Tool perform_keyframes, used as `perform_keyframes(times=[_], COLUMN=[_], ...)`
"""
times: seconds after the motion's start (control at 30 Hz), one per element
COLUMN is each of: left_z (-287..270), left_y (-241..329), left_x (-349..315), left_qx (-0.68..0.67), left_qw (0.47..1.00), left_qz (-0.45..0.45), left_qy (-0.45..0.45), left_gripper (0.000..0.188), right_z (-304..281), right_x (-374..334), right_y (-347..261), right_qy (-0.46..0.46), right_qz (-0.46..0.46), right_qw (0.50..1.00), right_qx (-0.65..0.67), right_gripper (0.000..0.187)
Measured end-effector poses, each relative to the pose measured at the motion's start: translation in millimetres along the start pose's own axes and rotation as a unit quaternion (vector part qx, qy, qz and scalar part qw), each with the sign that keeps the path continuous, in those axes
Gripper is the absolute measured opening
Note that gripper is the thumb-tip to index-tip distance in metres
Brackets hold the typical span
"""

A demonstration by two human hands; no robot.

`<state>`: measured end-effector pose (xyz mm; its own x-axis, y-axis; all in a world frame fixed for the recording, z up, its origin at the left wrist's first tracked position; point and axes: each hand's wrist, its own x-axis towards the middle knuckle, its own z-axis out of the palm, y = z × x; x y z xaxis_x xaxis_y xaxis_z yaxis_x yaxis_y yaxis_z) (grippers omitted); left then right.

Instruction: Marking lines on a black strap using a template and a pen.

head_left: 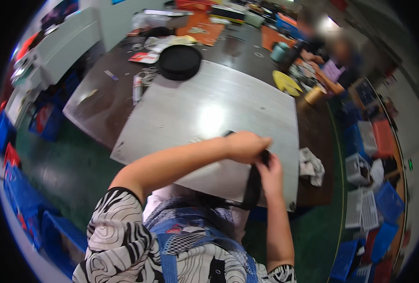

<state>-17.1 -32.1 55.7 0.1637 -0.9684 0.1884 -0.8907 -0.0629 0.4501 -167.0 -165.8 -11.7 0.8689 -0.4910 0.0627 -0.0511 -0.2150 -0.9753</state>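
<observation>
Black fabric strip (253,187), gripped in both hands over the near right part of the desk (318,127), is what I see being worked in the head view. The left hand (247,145) reaches across, knuckles up, curled into a fist with the thumb out to the right; black shows on either side of it, so it seems closed on the strip, though the palm is hidden. The right hand (271,172) comes up from below, nearly closed, pinching the strip just beside that fist.

To do this well, I'd say keep the right hand's pinch firm and steady, let the left hand do the turning or pulling, and keep the lower length flat so it doesn't twist or catch on the near edge of the pale grey sheet (247,94).

The long axis of the strip's visible length runs from the hands down toward the person, leaning slightly left, with its lower end at the sheet's near edge. Whether the dark bit beyond the left fist belongs to the same strip, I can't tell.
</observation>
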Motion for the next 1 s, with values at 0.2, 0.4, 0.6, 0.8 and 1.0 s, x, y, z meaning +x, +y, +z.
perform_keyframes(times=[0.2,0.4,0.6,0.8,1.0], left_z=[-26,-31,8,15,5], left_y=[65,98,98,113,128], left_x=[-17,-82,-170,-196,-234], left_qx=[0.020,-0.027,0.028,-0.010,-0.079], left_qw=[0.984,0.994,0.999,1.000,0.996], left_qz=[0.070,-0.006,-0.033,0.011,-0.030], left_qy=[0.164,0.110,0.019,0.002,0.008], left_gripper=[0.040,0.049,0.025,0.012,0.025], right_z=[-34,-24,19,18,-23], right_x=[-30,-76,-115,-118,-116], right_y=[-43,-96,-100,-97,-141], right_qy=[-0.024,-0.028,-0.183,-0.336,-0.376], right_qz=[-0.042,0.005,-0.120,-0.434,-0.440], right_qw=[0.985,0.990,0.941,0.740,0.743], right_qx=[0.166,0.140,-0.260,-0.389,-0.335], right_gripper=[0.027,0.035,0.018,0.030,0.023])
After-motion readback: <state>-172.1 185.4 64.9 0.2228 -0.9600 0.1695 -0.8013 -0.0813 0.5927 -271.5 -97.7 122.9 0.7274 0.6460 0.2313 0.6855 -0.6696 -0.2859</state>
